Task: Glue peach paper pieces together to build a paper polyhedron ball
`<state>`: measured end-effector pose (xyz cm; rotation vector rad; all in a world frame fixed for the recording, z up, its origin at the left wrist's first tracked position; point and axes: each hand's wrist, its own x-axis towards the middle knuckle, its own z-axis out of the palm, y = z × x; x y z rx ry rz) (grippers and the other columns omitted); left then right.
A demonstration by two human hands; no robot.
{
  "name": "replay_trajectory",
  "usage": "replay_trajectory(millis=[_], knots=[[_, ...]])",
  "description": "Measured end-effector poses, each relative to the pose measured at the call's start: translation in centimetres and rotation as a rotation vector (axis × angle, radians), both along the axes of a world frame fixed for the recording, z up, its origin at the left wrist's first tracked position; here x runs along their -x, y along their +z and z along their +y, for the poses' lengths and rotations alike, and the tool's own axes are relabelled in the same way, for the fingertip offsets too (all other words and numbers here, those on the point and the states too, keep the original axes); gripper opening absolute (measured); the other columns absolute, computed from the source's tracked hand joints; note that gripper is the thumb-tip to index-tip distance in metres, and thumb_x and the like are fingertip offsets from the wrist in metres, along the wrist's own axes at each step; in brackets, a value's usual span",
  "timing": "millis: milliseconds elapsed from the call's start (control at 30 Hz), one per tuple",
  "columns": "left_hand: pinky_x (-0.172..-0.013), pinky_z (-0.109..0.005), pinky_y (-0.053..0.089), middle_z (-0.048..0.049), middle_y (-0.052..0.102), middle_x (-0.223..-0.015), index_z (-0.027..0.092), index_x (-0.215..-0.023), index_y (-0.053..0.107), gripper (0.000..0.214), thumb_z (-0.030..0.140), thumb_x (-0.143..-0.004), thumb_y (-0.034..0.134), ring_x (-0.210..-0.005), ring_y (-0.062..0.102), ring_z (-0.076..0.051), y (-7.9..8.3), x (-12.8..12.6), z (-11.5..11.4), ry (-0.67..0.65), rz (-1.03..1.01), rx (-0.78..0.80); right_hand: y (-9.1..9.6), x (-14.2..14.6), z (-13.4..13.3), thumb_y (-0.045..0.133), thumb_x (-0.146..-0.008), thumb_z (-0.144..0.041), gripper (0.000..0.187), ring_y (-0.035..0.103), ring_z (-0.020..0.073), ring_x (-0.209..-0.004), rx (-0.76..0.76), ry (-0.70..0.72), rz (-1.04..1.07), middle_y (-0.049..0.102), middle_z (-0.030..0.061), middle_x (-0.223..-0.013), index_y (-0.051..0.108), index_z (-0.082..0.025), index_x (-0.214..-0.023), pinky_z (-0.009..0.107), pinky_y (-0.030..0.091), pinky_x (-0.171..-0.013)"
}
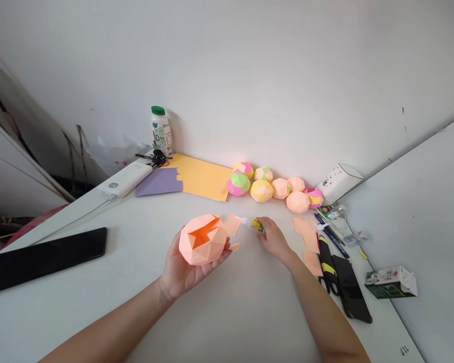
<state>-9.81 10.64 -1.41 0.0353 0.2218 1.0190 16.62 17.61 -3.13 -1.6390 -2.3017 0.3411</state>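
Observation:
On the upturned palm of my left hand (187, 269) rests a peach paper ball (208, 252) made of folded triangles. A jagged gap in its top shows the orange inside. My right hand (274, 239) is closed around the back end of a small glue bottle (256, 225) with a yellow-green label, its white nozzle pointing left. A square peach paper piece (232, 225) lies near the nozzle, just right of the ball. A smaller peach strip (233, 246) shows by my left fingertips.
Several finished paper balls (262, 191) line the wall, beside yellow card (204, 176) and purple card (159, 182). At right are peach scraps (310, 262), scissors (328, 264), a phone (351, 287) and a small carton (391, 281). A power bank (126, 179) and a black slab (45, 259) lie left.

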Motion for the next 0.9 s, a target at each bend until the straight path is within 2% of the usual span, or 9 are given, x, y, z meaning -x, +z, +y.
replay_trajectory(millis=[267,400,500,733,900], knots=[[-0.1,-0.047,0.047,-0.023,0.067,-0.109,0.009,-0.128,0.049,0.056,0.045,-0.086,0.052,-0.106,0.065,-0.036,0.1,0.0,-0.1,0.008,0.028,0.003,0.0,0.0,0.0,0.052,-0.081,-0.011,0.049,0.053,0.0263,-0.117,-0.029,0.003,-0.009,0.055,0.012,-0.128,0.049,-0.02,-0.129,0.042,0.048,-0.094],[-0.1,-0.047,0.047,-0.022,0.066,-0.111,0.011,-0.129,0.049,0.054,0.045,-0.086,0.051,-0.107,0.064,-0.035,0.0,0.1,0.0,0.007,0.033,-0.002,-0.3,0.5,-0.2,0.055,-0.085,-0.02,0.044,0.051,0.0308,-0.116,-0.071,-0.006,-0.038,0.054,0.0144,-0.128,0.05,-0.018,-0.129,0.047,0.046,-0.095],[-0.1,-0.047,0.047,-0.022,0.066,-0.112,0.011,-0.129,0.049,0.054,0.044,-0.087,0.051,-0.108,0.064,-0.035,-0.2,0.1,0.0,0.006,0.023,-0.011,-0.4,0.9,-0.2,0.054,-0.087,-0.019,0.039,0.05,0.0321,-0.113,-0.102,-0.013,-0.057,0.055,0.015,-0.124,0.054,-0.017,-0.125,0.048,0.044,-0.095],[-0.101,-0.048,0.046,-0.0208,0.067,-0.111,0.011,-0.129,0.049,0.054,0.044,-0.086,0.052,-0.109,0.063,-0.035,-0.3,0.0,-0.1,-0.003,0.03,-0.011,0.1,0.1,0.1,0.06,-0.077,-0.012,0.023,0.05,0.0321,-0.099,-0.126,-0.139,-0.01,0.057,0.0131,-0.099,0.065,-0.018,-0.099,0.046,0.045,-0.085],[-0.099,-0.047,0.048,-0.0198,0.067,-0.108,0.011,-0.128,0.051,0.053,0.045,-0.087,0.052,-0.105,0.065,-0.033,0.1,-0.1,0.0,-0.002,0.042,0.012,-0.9,-0.6,0.9,0.057,-0.08,-0.02,0.023,0.052,0.0282,-0.1,-0.125,-0.241,0.158,0.058,0.0118,-0.104,0.06,-0.017,-0.103,0.042,0.047,-0.085]])
